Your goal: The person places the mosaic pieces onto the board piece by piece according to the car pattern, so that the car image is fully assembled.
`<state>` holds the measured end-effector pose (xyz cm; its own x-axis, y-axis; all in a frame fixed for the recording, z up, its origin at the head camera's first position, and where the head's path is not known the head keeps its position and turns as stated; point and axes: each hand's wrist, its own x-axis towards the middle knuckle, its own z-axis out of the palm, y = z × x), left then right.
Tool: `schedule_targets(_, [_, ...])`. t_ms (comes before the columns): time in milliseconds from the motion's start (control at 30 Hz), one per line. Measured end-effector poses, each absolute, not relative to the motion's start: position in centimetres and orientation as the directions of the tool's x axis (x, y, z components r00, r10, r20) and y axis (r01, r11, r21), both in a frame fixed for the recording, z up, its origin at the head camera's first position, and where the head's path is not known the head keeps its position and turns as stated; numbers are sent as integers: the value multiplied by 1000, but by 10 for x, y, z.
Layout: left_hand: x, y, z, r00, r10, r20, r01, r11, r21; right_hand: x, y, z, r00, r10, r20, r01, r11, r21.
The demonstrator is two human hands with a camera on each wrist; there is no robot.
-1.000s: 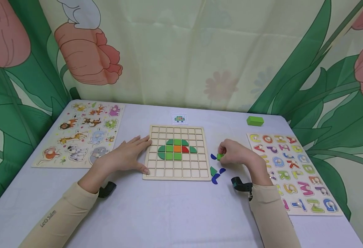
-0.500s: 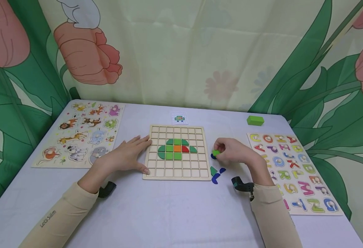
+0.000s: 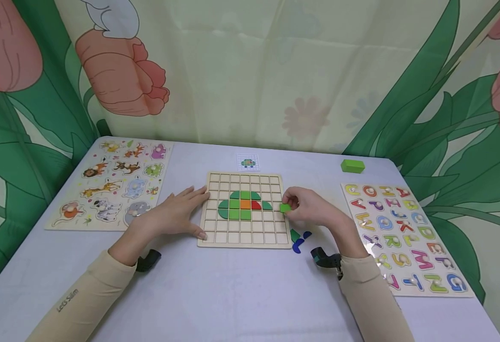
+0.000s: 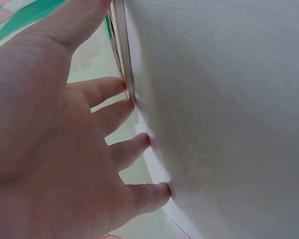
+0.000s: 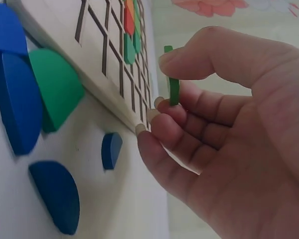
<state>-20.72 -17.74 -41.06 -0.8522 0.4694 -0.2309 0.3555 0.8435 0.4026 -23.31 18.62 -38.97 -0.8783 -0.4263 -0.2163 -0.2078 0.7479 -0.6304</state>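
A wooden grid board (image 3: 224,237) lies mid-table, with green, orange and red pieces set in its middle squares. My left hand (image 3: 170,213) rests at the board's left edge, fingers spread and straight; the left wrist view shows the fingertips (image 4: 127,85) against the board's side and the cloth. Over the board's right edge, my right hand (image 3: 311,206) pinches a light green square tile (image 3: 285,208) between thumb and fingers. In the right wrist view that tile is seen edge-on. Below that hand lie a dark green quarter-round piece (image 5: 55,89) and several blue rounded pieces (image 5: 57,196).
A small pattern card (image 3: 248,162) lies behind the board. An animal puzzle board (image 3: 76,190) is at the left, a letter puzzle board (image 3: 442,280) at the right. A green block (image 3: 353,166) sits at the back right.
My right hand has lifted the green square tile from beside the board and carried it left to the board's right edge. The left hand stays where it was.
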Motion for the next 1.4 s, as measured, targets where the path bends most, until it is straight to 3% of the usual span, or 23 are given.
schedule_targets(567, [-207, -175, -411, -851, 471, -231, 356, 842, 406, -222, 151, -396, -862, -476, -174, -278, 730, -624])
schedule_targets(1067, [-208, -177, -410, -853, 466, -235, 350, 844, 406, -215, 127, -400, -875, -463, -143, -356, 815, -458])
schedule_targets(1400, [-208, -176, -411, -853, 466, -235, 350, 845, 404, -211, 121, -401, -878, -466, -105, -384, 819, -426])
